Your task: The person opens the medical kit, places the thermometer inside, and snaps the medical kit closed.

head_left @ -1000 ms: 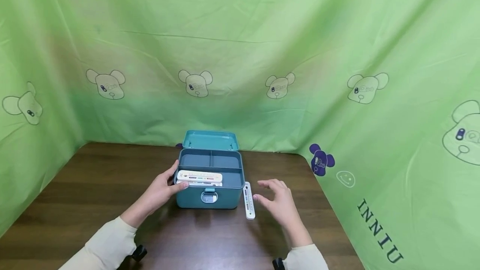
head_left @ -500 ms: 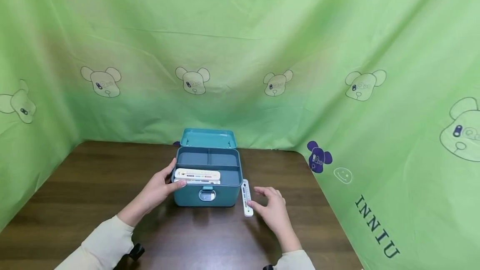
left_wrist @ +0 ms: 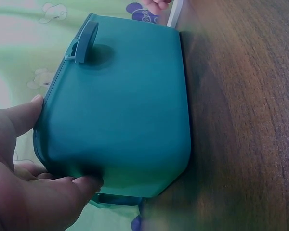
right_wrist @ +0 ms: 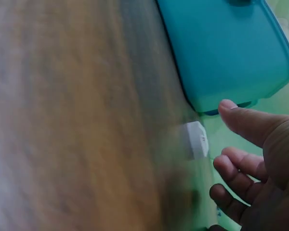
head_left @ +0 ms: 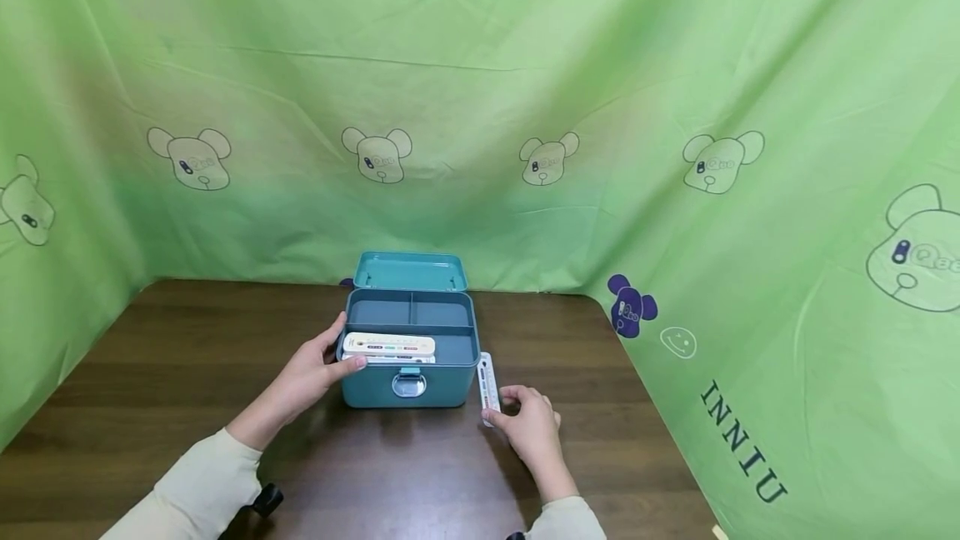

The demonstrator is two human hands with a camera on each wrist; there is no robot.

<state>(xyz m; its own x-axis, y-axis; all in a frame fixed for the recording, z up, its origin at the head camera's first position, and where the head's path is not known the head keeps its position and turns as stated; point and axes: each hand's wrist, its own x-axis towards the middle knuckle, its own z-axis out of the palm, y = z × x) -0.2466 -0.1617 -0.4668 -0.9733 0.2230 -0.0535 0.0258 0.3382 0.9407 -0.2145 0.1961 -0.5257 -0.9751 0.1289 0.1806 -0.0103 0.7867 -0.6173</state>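
A teal lidded box (head_left: pixel 444 390) stands with its lid (head_left: pixel 410 271) tipped back. My left hand (head_left: pixel 303 377) holds its left side, thumb by the front rim and fingers on the side wall, as the left wrist view shows. White strips (head_left: pixel 388 345) with printed scales and coloured labels lie stacked in the front compartment. Another such strip (head_left: pixel 487 377) lies on the table beside the box's right wall. Around its near end is my right hand (head_left: pixel 534 432), thumb and fingers spread apart. In the right wrist view, the strip's white end (right_wrist: pixel 198 139) shows beyond those fingers.
The brown wooden table (head_left: pixel 390 473) extends around the box. Two divided compartments (head_left: pixel 382 307) lie at the back of the box, and a metal latch (head_left: pixel 408 385) is on its front. Green printed cloth (head_left: pixel 465 90) hangs behind and at both sides.
My right hand has come left and down to the loose strip's near end. My left hand stays on the box. The whole scene shifts slightly up and left with the head.
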